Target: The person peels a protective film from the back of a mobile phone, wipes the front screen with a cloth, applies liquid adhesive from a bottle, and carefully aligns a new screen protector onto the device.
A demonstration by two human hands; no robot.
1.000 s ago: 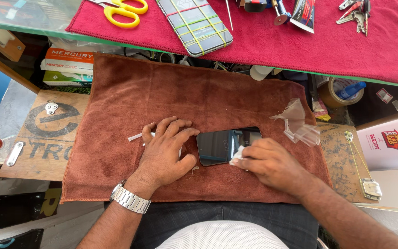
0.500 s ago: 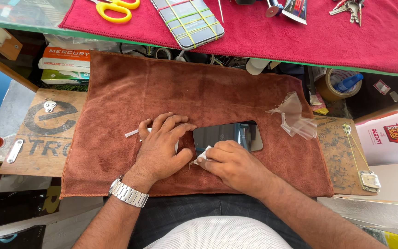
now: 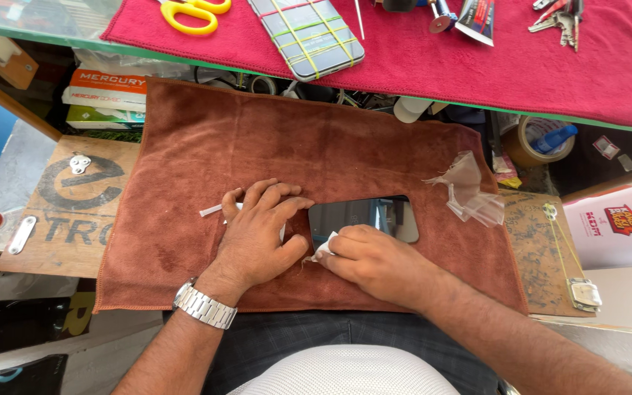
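The left hand (image 3: 257,238) lies flat, fingers spread and holding nothing, pinning the left end of the phone (image 3: 363,218) to the towel (image 3: 206,146). The right hand (image 3: 371,260) has moved from the phone's right end to its left near corner; its fingers pinch a white wipe (image 3: 323,249). The glass right of those fingers now lies uncovered, so wiping is judged near its end.
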